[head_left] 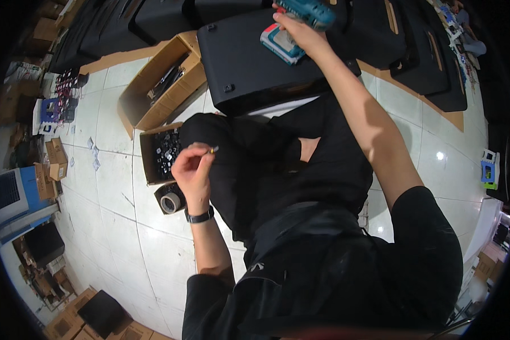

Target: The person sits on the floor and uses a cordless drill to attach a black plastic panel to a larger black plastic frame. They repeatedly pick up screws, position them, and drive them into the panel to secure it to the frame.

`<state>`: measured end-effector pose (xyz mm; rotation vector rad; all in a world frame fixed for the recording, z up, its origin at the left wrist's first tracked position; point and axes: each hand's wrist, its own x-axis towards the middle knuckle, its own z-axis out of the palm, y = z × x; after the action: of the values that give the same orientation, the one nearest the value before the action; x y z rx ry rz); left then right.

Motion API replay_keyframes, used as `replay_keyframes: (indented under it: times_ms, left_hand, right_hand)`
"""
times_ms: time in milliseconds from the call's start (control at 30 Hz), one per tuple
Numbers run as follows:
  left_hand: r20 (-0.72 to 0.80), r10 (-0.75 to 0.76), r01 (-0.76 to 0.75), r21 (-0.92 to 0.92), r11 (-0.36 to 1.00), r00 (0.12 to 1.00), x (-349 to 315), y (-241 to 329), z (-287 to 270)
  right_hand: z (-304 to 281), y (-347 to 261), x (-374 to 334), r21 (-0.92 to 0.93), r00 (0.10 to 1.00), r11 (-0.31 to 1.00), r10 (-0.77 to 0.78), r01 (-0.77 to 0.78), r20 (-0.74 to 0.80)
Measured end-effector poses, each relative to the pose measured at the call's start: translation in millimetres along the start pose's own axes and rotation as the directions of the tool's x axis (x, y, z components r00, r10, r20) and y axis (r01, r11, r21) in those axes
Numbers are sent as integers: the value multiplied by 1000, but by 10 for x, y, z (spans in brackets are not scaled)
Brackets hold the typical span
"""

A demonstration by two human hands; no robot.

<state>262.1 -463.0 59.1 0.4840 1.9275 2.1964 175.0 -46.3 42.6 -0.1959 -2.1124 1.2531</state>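
Observation:
My right hand [304, 35] is wrapped round the grip of a teal cordless drill [311, 13], held over a large black box-shaped cabinet [249, 56]. The drill's front end runs out past the upper edge of the view. Small black fittings [228, 88] sit on the cabinet's upward face near its left corners. Over my left thigh, my left hand [191, 170] pinches a small shiny piece with a yellowish part [213, 150] between thumb and fingertips. The piece is too small to name. Just beside this hand is a carton of small black parts [147, 161].
An open cardboard box [131, 105] with dark long pieces stands left of the cabinet. A roll of tape [170, 203] lies in a small box near my left wrist. More black cabinets [425, 62] line the far side on cardboard. Cartons [56, 158] stand along the left.

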Motion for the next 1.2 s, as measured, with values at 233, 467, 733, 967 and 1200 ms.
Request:
replay_keyframes:
  times_ms: [233, 467, 733, 967, 1200]
  left_hand:
    - [-7, 53, -54, -107, 993, 999, 280, -111, 392]
    - [155, 150, -142, -61, 988, 976, 385, -27, 738]
    - [356, 207, -301, 235, 924, 911, 363, -101, 807]
    - [319, 14, -122, 323, 938, 948, 266, -132, 855]
    - [170, -244, 163, 389, 907, 955, -121, -426, 486]
  right_hand:
    - [-173, -224, -258, -132, 996, 988, 81, -76, 40]
    - [-170, -1249, -1851, 523, 760, 555, 421, -647, 495]
    - [-150, -1362, -1915, 533, 743, 522, 402, -666, 535]
    - [-91, -1080, -2007, 440, 614, 445, 407, -780, 677]
    - [-302, -44, -2666, 95, 439, 474, 695, -875, 569]
